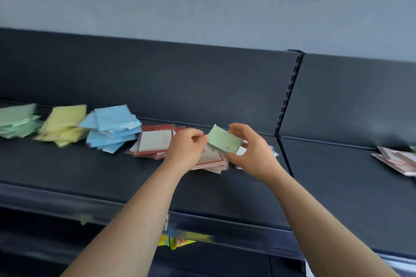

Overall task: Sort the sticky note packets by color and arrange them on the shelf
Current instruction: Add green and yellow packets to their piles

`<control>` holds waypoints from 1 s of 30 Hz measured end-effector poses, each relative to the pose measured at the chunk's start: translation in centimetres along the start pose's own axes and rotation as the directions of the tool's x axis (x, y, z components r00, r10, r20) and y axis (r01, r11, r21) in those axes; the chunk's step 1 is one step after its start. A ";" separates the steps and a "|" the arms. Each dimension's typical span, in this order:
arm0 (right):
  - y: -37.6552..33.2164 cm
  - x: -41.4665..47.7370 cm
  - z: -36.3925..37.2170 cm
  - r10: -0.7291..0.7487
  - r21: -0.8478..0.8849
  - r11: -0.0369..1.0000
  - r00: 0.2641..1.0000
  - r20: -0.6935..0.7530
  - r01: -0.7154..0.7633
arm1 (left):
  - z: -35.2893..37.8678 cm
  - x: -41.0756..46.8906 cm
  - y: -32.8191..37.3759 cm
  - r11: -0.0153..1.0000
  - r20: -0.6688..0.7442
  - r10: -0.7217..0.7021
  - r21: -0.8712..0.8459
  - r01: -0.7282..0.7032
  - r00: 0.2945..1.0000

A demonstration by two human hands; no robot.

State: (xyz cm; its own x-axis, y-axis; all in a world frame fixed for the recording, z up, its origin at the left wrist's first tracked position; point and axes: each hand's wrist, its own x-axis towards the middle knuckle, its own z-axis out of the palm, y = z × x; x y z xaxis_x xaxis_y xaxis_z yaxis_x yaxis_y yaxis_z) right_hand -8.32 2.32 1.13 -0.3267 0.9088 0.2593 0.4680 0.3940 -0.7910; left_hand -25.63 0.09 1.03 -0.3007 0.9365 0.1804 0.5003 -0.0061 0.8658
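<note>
A green sticky note packet [224, 140] is held tilted above the shelf [67, 171]. My right hand [254, 153] grips its right side, thumb below and fingers over the top. My left hand [186, 148] pinches its left edge. Under both hands lies a pile of red and pink packets [155, 141]. To the left along the shelf sit a blue pile [112, 128], a yellow pile [63, 123] and a green pile [15, 121].
A slotted upright [288, 101] divides the shelf from the bay to the right, where loose pink packets [396, 159] lie. Colourful items [175, 240] show on a lower shelf below the front edge. A dark back panel rises behind the piles.
</note>
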 end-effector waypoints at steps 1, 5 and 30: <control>-0.6 0.2 0.8 -0.028 0.001 1.000 0.999 0.018 0.028 | -0.9 -0.2 -0.5 1.000 -0.021 -0.012 -0.023 0.012 1.000; -3.2 1.1 3.8 -0.126 -0.010 0.992 0.988 0.089 0.127 | -4.6 -1.0 -2.3 0.972 -0.021 -0.118 -0.207 0.111 0.993; -25.0 13.9 37.8 -0.111 0.036 0.994 0.978 0.175 0.106 | -40.2 5.8 -20.4 0.987 -0.371 -0.087 0.091 0.130 0.925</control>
State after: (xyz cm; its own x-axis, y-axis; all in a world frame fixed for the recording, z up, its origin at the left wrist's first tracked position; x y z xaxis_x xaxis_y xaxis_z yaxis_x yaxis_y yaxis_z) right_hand -55.63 -0.12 3.52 -0.5151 0.8214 0.2448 0.4007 0.4833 -0.7784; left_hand -70.26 -8.42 3.15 -0.6228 0.7363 0.2644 0.5291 0.1474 0.8357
